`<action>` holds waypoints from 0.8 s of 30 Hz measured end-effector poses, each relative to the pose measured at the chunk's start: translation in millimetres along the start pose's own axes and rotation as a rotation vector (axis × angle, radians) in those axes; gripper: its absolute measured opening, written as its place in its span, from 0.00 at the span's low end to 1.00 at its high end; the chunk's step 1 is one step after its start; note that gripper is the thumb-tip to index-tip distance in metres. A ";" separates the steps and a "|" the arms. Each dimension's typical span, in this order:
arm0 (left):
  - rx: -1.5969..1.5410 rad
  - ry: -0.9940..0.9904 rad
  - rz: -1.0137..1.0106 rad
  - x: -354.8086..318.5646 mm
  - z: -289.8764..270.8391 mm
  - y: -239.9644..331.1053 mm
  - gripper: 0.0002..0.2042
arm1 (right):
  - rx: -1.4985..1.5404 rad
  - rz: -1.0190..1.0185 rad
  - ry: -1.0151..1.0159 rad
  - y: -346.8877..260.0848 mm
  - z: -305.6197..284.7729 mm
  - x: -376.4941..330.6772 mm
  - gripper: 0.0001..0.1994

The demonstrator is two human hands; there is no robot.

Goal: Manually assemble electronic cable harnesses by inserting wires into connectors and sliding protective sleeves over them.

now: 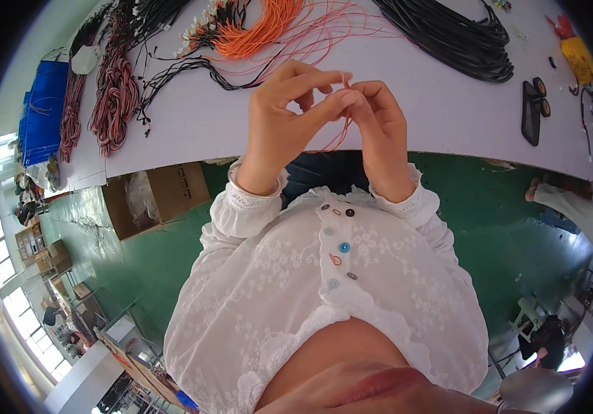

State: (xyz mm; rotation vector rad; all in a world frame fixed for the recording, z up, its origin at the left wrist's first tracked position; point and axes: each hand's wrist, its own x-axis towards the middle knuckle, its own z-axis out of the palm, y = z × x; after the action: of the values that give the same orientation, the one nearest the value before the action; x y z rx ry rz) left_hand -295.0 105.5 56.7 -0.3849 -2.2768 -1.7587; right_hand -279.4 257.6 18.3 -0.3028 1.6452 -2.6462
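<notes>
Above the table's near edge, my left hand and my right hand meet, their fingertips closed together on thin red wires. At the top of the wires a small pale piece, perhaps a connector, shows between the fingertips; its details are too small to tell. The wires hang below the fingers and curve to the left. Beyond my hands, more loose pink-red wires spread over the table. A black cable bundle lies just left of my left hand.
Bundled orange wires and coiled black cables lie at the table's far side. Red-black wire bundles and blue bins are left. Black scissors lie right. A cardboard box stands below the edge; another person is at right.
</notes>
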 end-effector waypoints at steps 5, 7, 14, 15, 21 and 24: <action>-0.103 0.008 -0.009 -1.8 3.4 -7.5 0.07 | -0.028 0.110 0.040 -10.2 3.7 -2.4 0.10; -0.150 0.021 -0.041 -3.2 3.4 -7.8 0.07 | -0.011 0.116 0.042 -8.6 3.6 -2.8 0.10; -0.075 -0.002 -0.059 0.3 1.6 -5.0 0.06 | -0.033 0.117 0.009 -7.9 -4.1 -2.3 0.09; -0.087 -0.009 -0.076 1.6 2.8 -2.4 0.06 | -0.065 0.117 0.008 -8.7 -5.8 -2.4 0.08; -0.119 -0.099 -0.080 4.2 8.9 3.0 0.06 | -0.112 0.095 0.017 -11.5 -24.1 -9.5 0.08; -0.182 -0.145 -0.187 3.4 21.2 6.9 0.05 | -0.099 0.057 0.074 -14.4 -38.7 -18.1 0.07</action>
State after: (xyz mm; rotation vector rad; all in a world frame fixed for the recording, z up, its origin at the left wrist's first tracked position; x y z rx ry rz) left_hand -296.4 128.0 58.9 -0.3528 -2.3234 -2.1040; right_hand -266.8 300.3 11.7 -0.1592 1.7816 -2.5699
